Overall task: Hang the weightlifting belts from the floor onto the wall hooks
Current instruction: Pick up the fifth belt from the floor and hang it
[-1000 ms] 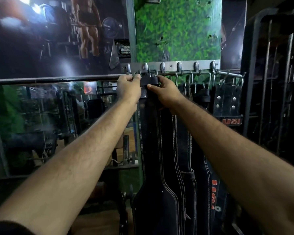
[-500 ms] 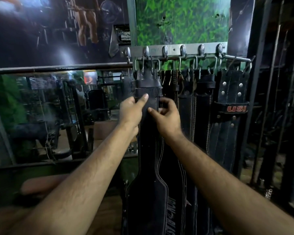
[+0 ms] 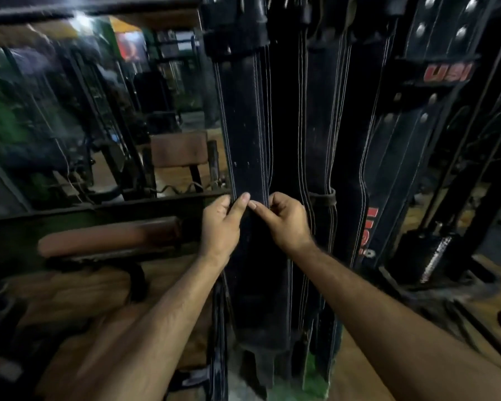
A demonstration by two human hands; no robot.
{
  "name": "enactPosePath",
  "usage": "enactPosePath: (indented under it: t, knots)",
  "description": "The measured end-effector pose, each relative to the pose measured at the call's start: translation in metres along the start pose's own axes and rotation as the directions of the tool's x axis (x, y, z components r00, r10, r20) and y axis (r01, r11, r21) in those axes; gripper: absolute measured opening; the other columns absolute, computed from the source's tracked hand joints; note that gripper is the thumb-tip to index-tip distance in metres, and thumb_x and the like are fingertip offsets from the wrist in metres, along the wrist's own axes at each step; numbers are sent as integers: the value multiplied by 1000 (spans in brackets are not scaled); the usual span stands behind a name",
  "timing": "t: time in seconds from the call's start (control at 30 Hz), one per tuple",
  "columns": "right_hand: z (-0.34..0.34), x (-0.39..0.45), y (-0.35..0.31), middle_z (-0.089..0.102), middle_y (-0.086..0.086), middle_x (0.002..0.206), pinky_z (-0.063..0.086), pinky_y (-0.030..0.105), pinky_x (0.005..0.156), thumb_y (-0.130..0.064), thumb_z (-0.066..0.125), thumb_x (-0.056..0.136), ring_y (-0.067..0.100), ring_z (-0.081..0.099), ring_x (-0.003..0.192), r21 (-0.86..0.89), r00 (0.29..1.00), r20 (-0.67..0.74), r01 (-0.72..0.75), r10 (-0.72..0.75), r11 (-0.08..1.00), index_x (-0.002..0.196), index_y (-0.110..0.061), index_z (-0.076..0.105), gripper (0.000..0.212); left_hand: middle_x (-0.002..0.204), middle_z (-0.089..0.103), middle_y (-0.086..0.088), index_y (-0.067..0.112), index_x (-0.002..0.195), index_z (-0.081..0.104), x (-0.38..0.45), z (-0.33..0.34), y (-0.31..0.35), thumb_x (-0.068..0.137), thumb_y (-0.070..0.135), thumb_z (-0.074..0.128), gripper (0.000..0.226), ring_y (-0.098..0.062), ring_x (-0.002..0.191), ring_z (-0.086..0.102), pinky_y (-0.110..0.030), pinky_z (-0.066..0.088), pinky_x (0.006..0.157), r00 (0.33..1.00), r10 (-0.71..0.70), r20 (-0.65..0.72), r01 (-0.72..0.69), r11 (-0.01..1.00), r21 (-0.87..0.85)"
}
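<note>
Head view, the only one we get: both hands are on the leftmost black leather belt (image 3: 245, 134), which hangs straight down in a row with other dark stitched belts (image 3: 321, 125) just beside it. The left hand (image 3: 219, 227) pinches the belt's left edge, thumb laid across the face; the right hand (image 3: 287, 221) pinches the right edge, forefinger pressed flat on the leather, so each grip is closed on the strap, not spread. Further right hangs a studded belt with red lettering (image 3: 446, 73).

How will it handle? Thick stitched leather (white seam lines run its full length) looks stiff and fairly heavy, dropping plumb without folding. The edges are a sound hold for steadying it; for lifting, I'd take it up near the buckle end.

The hooks themselves are cut off above the frame, so whether it is properly seated can't be seen. The mirror (image 3: 70, 111) on the left is blurred, and the wooden floor (image 3: 359, 371) shows no belt I can make out.
</note>
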State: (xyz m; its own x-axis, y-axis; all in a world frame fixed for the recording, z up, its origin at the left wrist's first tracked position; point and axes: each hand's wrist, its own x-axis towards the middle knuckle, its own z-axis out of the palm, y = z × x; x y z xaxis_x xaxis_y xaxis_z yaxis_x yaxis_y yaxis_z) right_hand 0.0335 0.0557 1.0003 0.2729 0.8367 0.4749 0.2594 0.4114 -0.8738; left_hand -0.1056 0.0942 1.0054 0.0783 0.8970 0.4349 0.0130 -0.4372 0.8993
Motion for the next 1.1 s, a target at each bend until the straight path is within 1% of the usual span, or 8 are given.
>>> enactPosePath:
  t: [0.1,0.2,0.27,0.33,0.4,0.67,0.83,1.1]
  knots:
    - [0,-17,19,54,-18,56,40,26,50,-34,80,86,1,46,54,-40,999,33,-19,21,999,64,-25,55,34,69,59,-25,-13,81,54,-8,-8,-30,88,64,64,77,-39,59,50,-56,48,59,997,38,61,-45,993,112]
    - [-1,-29,34,75,-6,80,59,32,67,-28,82,85,11,72,74,-4,995,75,-59,59,998,84,-16,71,16,84,65,-34,-12,87,60,-17,-19,-46,85,61,72,74,-31,73,60,-67,52,70,995,-43,94,29,989,145]
    - [0,-34,40,79,4,91,62,36,77,-22,84,83,21,76,86,40,997,46,-70,68,997,95,-7,74,22,89,72,-27,-6,92,67,-27,-21,-44,86,43,78,51,-22,84,68,-56,59,77,992,-98,83,89,991,103]
    - [1,-41,46,79,6,95,62,33,78,-19,85,82,21,77,89,111,994,-2,-106,107,988,99,-5,74,25,92,79,-1,11,99,72,-39,-20,-50,86,19,79,16,-13,92,74,-31,60,80,984,-171,52,171,985,-10]
    - [2,-53,59,79,4,97,59,26,78,-13,84,82,16,77,92,194,982,-23,-180,188,964,102,-8,74,23,93,80,8,17,101,72,-54,-18,-62,87,6,75,19,-9,93,75,-22,57,80,968,-243,56,248,964,-96]
    - [12,-106,124,76,1,106,58,22,84,-12,84,81,10,75,99,143,945,-6,-324,328,935,112,-8,72,33,87,79,14,8,108,70,-89,-21,-126,85,0,75,25,-3,87,74,-18,56,76,922,-370,112,381,920,-93]
    - [22,-127,171,76,6,109,60,29,88,-9,85,79,15,75,102,150,926,-9,-371,376,916,112,-10,72,35,83,77,21,22,98,71,-98,-23,-172,81,1,79,28,3,85,73,-15,56,73,905,-403,136,410,912,-27]
    - [32,-177,258,76,9,110,60,35,93,-10,86,77,18,75,102,93,861,15,-507,508,857,114,-2,72,40,79,76,23,26,88,73,-136,-23,-249,74,1,85,31,4,82,73,-18,57,76,842,-510,177,508,859,57]
